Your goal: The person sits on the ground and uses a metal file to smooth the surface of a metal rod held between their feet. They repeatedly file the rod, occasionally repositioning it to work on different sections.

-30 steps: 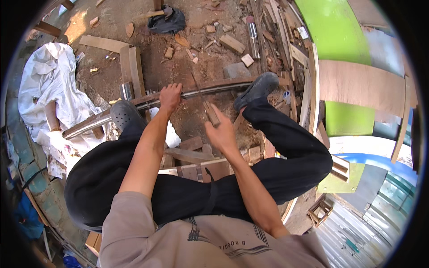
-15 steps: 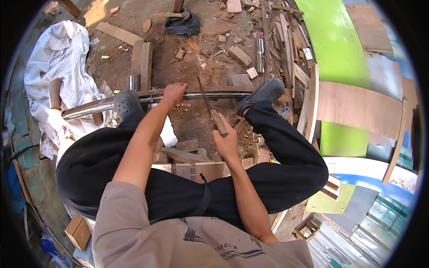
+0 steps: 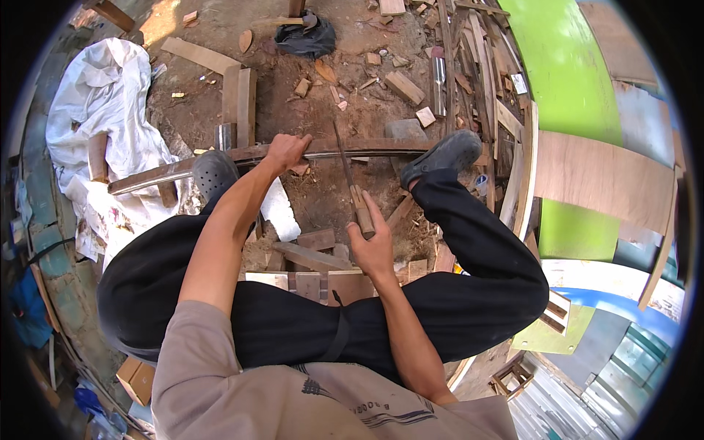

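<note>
A long, narrow wooden board with a pale strip along its near edge lies crosswise in front of me. My left hand is closed over the board, left of its middle. In my right hand is the wooden handle of a handsaw. Its thin dark blade, seen nearly edge-on, crosses the board to the right of my left hand and points away from me. Whether the teeth are cutting in is too small to tell. My grey clogs are at the board, one toward each end.
Wood offcuts lie between my legs, others on the dirt beyond. A white cloth sack is at left, a black plastic bag at the far side. Long slats and green sheeting line the right.
My right hand has drawn the saw handle slightly toward me, and the blade points more straight ahead. My left hand stays on the board. The whole view has shifted a little.
</note>
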